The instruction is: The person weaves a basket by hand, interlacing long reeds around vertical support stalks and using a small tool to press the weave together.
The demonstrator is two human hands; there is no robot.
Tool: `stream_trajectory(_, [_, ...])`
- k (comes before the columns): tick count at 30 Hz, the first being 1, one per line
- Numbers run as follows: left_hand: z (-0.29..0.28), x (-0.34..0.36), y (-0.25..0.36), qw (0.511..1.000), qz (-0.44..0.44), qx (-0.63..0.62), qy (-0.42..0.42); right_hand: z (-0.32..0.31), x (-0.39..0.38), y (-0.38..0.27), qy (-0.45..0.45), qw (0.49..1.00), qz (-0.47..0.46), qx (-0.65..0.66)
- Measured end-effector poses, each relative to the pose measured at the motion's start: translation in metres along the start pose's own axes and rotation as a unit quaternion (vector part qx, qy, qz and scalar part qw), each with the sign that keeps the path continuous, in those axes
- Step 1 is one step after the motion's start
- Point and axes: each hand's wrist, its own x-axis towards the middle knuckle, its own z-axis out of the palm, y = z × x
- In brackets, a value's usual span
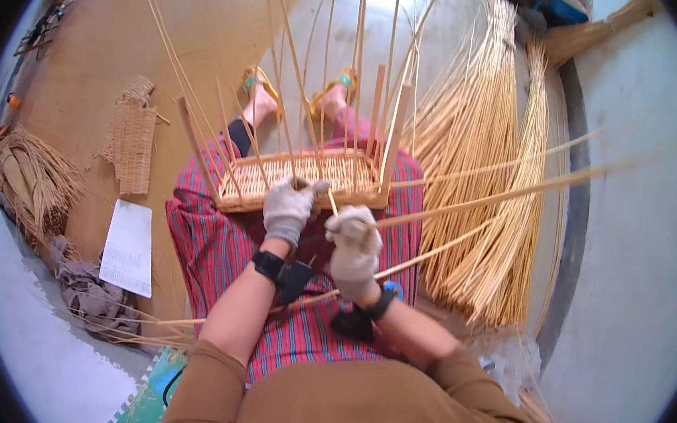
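Note:
A rectangular woven basket base (273, 175) lies across my lap, with upright cane stakes rising from its edges and a flat wooden post (397, 132) at its right corner. My left hand (290, 207), in a whitish glove, pinches the near edge of the base around its middle. Just right of it, my right hand (354, 249), gloved too, is closed around a long pale cane strand (484, 200). That strand runs out to the right, its far end blurred. A short bit of cane slants between the two hands. The fingertips are partly hidden by the gloves' bulk.
Long bundles of cane (472, 159) lie on the floor to the right. At left are a woven panel (130, 141), a white sheet (129, 247), a crumpled grey cloth (94, 295) and a fibre bundle (35, 177). Loose strands cross my lap below the hands.

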Motion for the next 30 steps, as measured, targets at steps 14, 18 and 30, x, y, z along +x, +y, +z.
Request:
stream_trajectory(14, [-0.013, -0.003, 0.028, 0.983, -0.035, -0.170, -0.057, -0.088, 0.106, -0.020, -0.045, 0.994, 0.093, 0.036])
stream_trajectory(18, [0.001, 0.001, 0.055, 0.930, 0.345, -0.117, 0.039, -0.148, 0.117, -0.034, 0.028, 0.996, 0.078, -0.017])
stream_trajectory(30, [0.077, -0.021, 0.052, 0.976, -0.010, -0.154, -0.153, -0.016, 0.219, -0.038, -0.184, 0.806, -0.251, -0.504])
